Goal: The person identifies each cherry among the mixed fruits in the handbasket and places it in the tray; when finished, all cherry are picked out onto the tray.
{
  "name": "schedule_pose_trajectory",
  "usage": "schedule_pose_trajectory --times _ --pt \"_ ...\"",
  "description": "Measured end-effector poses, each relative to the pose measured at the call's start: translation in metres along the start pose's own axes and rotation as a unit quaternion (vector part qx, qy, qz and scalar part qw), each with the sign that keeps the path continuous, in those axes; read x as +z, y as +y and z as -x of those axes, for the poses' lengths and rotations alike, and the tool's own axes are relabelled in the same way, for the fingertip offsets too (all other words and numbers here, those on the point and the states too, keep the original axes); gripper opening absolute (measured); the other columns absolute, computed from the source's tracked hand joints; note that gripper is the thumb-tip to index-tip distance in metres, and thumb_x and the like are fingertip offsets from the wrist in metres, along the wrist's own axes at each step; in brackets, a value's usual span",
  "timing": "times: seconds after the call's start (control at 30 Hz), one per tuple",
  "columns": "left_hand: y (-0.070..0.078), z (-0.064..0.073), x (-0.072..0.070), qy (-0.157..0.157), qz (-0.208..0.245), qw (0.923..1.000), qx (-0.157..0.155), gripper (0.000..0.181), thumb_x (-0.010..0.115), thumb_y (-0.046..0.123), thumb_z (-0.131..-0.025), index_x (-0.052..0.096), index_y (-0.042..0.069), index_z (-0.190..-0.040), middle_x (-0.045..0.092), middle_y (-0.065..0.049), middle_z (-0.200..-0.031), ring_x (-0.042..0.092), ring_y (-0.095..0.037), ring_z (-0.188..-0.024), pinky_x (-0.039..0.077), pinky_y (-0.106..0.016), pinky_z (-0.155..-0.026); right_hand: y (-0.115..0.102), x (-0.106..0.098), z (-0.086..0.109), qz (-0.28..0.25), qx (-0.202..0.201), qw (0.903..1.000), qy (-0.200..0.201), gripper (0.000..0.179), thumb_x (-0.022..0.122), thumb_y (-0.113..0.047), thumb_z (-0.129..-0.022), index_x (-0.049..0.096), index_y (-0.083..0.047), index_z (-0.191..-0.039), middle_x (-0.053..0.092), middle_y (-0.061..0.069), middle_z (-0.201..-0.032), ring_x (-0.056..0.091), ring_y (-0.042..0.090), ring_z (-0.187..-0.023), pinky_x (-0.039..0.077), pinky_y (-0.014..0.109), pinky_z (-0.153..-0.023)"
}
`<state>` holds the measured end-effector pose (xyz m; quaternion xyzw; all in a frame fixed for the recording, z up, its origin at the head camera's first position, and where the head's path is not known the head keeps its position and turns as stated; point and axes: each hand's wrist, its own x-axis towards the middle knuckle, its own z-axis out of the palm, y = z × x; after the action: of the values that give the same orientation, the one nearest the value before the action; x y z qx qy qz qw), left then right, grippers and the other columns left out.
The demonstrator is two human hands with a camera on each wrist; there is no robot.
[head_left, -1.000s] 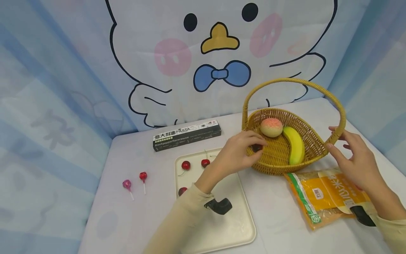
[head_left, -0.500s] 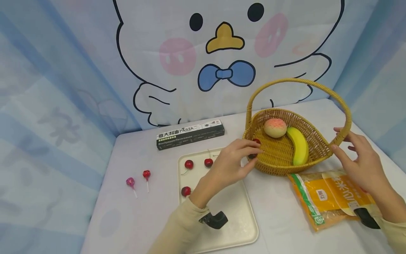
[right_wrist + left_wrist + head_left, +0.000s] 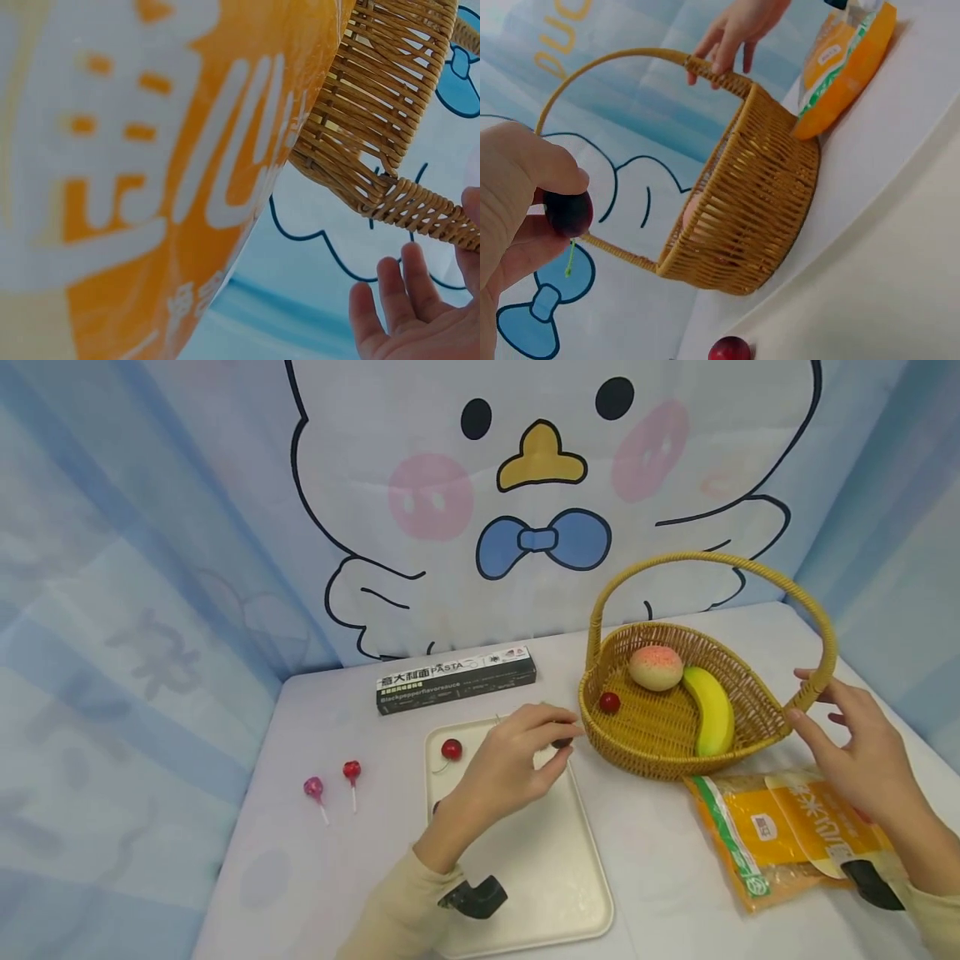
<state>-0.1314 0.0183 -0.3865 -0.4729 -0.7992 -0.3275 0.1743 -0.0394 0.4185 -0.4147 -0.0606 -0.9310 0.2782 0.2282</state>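
Note:
My left hand [image 3: 517,756] pinches a dark cherry [image 3: 568,214] between thumb and fingers, just left of the wicker basket [image 3: 645,767]; a green stem hangs from the fruit. Inside the basket are a red cherry [image 3: 610,702], a peach [image 3: 656,667] and a banana [image 3: 708,710]. At the right end of the basket, the thumb and fingers of my right hand [image 3: 862,752] hold the base of its arched handle [image 3: 827,647]. Below the left hand lies a cream tray [image 3: 540,893] bearing a cherry [image 3: 452,749] and another mostly hidden by the wrist.
In front of the basket lies an orange food bag [image 3: 787,835], partly under my right forearm. A black pasta box [image 3: 456,681] stands behind the tray. Two lollipops, one pink [image 3: 313,787] and one red [image 3: 352,770], lie at the left. A printed curtain [image 3: 442,602] hangs behind the table.
My left hand let a red cherry go into the basket and drew back left over the tray, still pinching the dark cherry. The right hand stayed at the handle.

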Motion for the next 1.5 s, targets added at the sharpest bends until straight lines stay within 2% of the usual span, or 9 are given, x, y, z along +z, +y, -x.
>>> schedule_pose_trajectory --times 0.17,0.4,0.6,0.9,1.2,1.37,1.5 --pt "-0.007 0.013 -0.006 0.009 -0.005 0.9999 -0.008 0.023 0.081 0.004 -0.091 0.081 0.009 -0.113 0.077 -0.004 -0.122 0.072 -0.014 -0.108 0.06 -0.017 -0.096 0.002 0.0 0.003 0.008 0.01 0.9999 -0.003 0.055 0.059 -0.015 -0.11 0.042 -0.011 -0.162 0.047 0.034 -0.147 0.04 0.047 -0.129 0.009 -0.006 -0.101" --pt "-0.012 0.025 -0.012 -0.009 -0.032 0.9993 -0.013 0.023 0.082 0.005 -0.091 0.081 0.009 -0.114 0.077 -0.002 -0.122 0.072 -0.014 -0.11 0.06 -0.022 -0.098 0.002 0.0 0.005 0.007 0.012 0.9999 -0.001 0.055 0.058 -0.015 -0.109 0.042 -0.01 -0.162 0.048 0.034 -0.146 0.04 0.047 -0.129 0.01 -0.005 -0.1" --pt "-0.018 0.042 -0.015 -0.01 -0.055 0.9981 -0.024 0.025 0.084 0.003 -0.088 0.082 0.009 -0.112 0.077 -0.003 -0.12 0.072 -0.018 -0.115 0.061 -0.027 -0.101 0.002 0.001 0.004 0.006 0.008 0.9999 0.0 0.055 0.058 -0.015 -0.109 0.041 -0.01 -0.162 0.047 0.035 -0.147 0.04 0.048 -0.13 0.009 -0.005 -0.102" --pt "-0.027 0.064 -0.007 -0.031 -0.06 0.9959 -0.06 0.025 0.086 0.007 -0.088 0.082 0.011 -0.112 0.077 -0.004 -0.12 0.073 -0.018 -0.113 0.063 -0.029 -0.098 0.003 0.001 0.004 0.006 0.015 0.9999 -0.004 0.055 0.058 -0.015 -0.109 0.041 -0.01 -0.162 0.047 0.034 -0.147 0.04 0.047 -0.129 0.01 -0.005 -0.101" --pt "-0.034 0.074 0.0 -0.041 -0.056 0.9944 -0.08 0.025 0.086 0.005 -0.087 0.082 0.01 -0.111 0.078 -0.005 -0.119 0.074 -0.019 -0.111 0.064 -0.03 -0.097 0.002 0.0 0.002 0.003 0.008 1.0 -0.003 0.055 0.058 -0.015 -0.109 0.041 -0.01 -0.162 0.047 0.034 -0.148 0.04 0.048 -0.13 0.01 -0.005 -0.102" --pt "-0.038 0.076 0.002 -0.063 -0.055 0.9921 -0.094 0.021 0.085 0.006 -0.088 0.083 0.009 -0.109 0.079 -0.005 -0.117 0.075 -0.02 -0.111 0.064 -0.032 -0.096 0.001 0.001 0.0 0.0 0.002 1.0 -0.003 0.056 0.059 -0.015 -0.109 0.041 -0.01 -0.162 0.048 0.035 -0.148 0.041 0.048 -0.131 0.011 -0.005 -0.103" --pt "-0.04 0.078 0.005 -0.108 -0.05 0.9851 -0.124 0.019 0.084 0.009 -0.09 0.083 0.009 -0.109 0.079 -0.005 -0.118 0.075 -0.021 -0.111 0.063 -0.035 -0.097 0.001 0.001 -0.001 0.001 0.0 1.0 -0.003 0.056 0.059 -0.015 -0.109 0.041 -0.011 -0.162 0.048 0.035 -0.147 0.041 0.048 -0.131 0.012 -0.005 -0.102"
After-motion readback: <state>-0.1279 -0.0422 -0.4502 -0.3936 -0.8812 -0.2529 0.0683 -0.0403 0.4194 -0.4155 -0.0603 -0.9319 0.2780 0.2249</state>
